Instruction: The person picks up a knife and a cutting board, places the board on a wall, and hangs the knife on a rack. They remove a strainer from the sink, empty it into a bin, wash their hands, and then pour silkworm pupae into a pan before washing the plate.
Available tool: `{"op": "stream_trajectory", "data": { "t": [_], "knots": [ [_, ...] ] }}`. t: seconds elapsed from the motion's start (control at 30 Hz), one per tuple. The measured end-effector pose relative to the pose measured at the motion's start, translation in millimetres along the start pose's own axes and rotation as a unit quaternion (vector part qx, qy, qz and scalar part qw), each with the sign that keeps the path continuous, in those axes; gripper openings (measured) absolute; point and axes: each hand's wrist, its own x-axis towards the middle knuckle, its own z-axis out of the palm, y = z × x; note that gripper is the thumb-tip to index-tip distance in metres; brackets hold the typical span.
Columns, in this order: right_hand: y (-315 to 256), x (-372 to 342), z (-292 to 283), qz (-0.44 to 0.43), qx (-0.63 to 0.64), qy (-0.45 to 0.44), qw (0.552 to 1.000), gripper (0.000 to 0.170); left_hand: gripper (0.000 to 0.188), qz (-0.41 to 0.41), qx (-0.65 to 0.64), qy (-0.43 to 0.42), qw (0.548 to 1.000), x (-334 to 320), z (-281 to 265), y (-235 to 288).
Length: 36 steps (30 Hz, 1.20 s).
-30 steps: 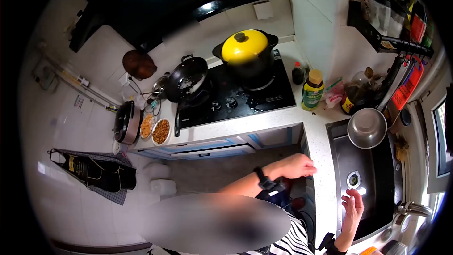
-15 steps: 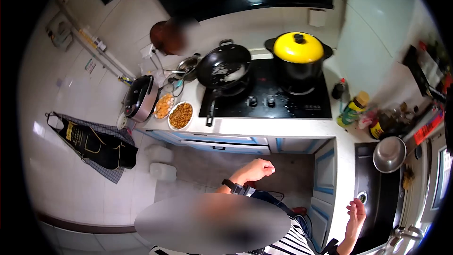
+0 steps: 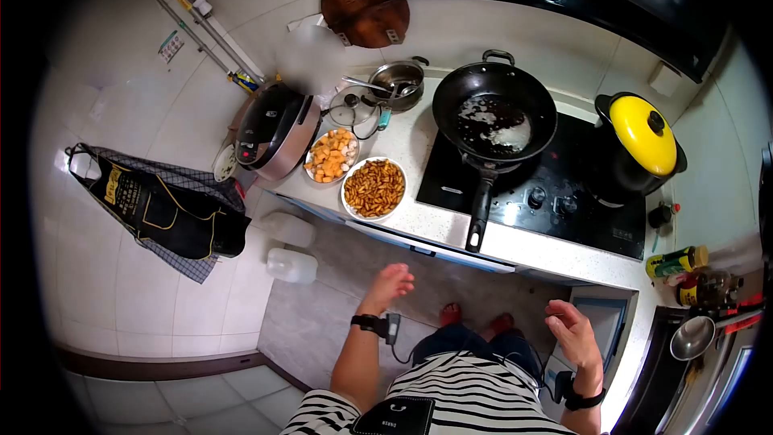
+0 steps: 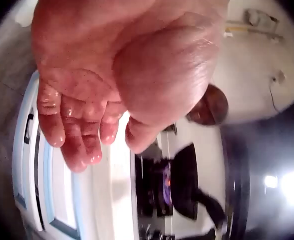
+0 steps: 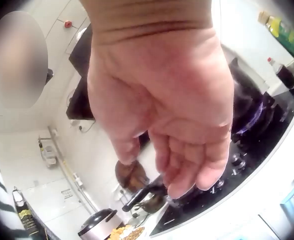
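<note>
My left hand (image 3: 389, 286) hangs in front of the counter with nothing in it, fingers loosely bent. In the left wrist view its palm and fingers (image 4: 79, 145) look wet. My right hand (image 3: 575, 334) is held out over the floor, also holding nothing, fingers relaxed. Ahead of the hands, a black wok (image 3: 451, 109) sits on the left burner of the cooktop (image 3: 515, 217), a white patch and liquid in its bottom, its handle toward me. Left of it stand a white bowl of brown oblong pieces (image 3: 374, 188) and a bowl of orange cubes (image 3: 331, 155).
A black pot with a yellow lid (image 3: 643, 135) stands on the right burner; a bluish flame (image 5: 252, 119) shows in the right wrist view. A rice cooker (image 3: 278, 129) and a small steel pot (image 3: 400, 80) are at the left. Bottles (image 3: 676, 262), a sink and a metal bowl (image 3: 692, 338) lie right.
The view has swung left from the sink toward the cooktop and the bowls. Both hands have moved away from the sink side and now hang in front of my body.
</note>
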Motion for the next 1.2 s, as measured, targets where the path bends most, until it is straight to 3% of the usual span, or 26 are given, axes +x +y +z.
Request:
{"op": "stream_trajectory", "data": {
  "t": [0.03,0.1,0.2,0.33,0.5,0.57,0.73,0.87,0.97,1.2],
  "knots": [
    [-5,10,3,-0.003,-0.013,-0.014,1.0,0.032,0.029,0.005,-0.095,0.033,0.995,8,-21,1],
    [-9,32,6,-0.014,-0.039,-0.045,0.998,0.032,0.032,0.021,-0.148,0.1,0.984,37,-62,4],
    [-14,65,9,-0.029,-0.033,-0.091,0.995,0.031,0.034,0.047,-0.168,0.17,0.97,59,-86,36],
    [-27,95,5,-0.053,-0.032,-0.103,0.993,0.03,0.032,0.021,-0.098,0.21,0.972,100,-103,68],
    [-19,102,-8,-0.032,0.006,-0.029,0.999,0.029,0.026,-0.031,-0.036,0.198,0.979,142,-126,82],
    [-18,98,-10,0.003,0.011,0.01,1.0,0.029,0.025,-0.037,-0.034,0.144,0.988,157,-143,73],
    [-7,103,6,0.019,0.09,0.1,0.991,0.029,0.023,-0.055,0.014,0.158,0.986,150,-124,87],
    [-25,110,28,0.011,0.03,0.112,0.993,0.03,0.025,-0.033,-0.02,0.127,0.991,152,-132,77],
    [-35,115,39,0.011,0.025,0.112,0.993,0.03,0.03,-0.015,-0.056,0.105,0.993,137,-136,68],
    [-39,119,44,0.021,0.0,0.124,0.992,0.032,0.037,0.026,0.009,0.029,0.999,49,-106,129]
  ]
}}
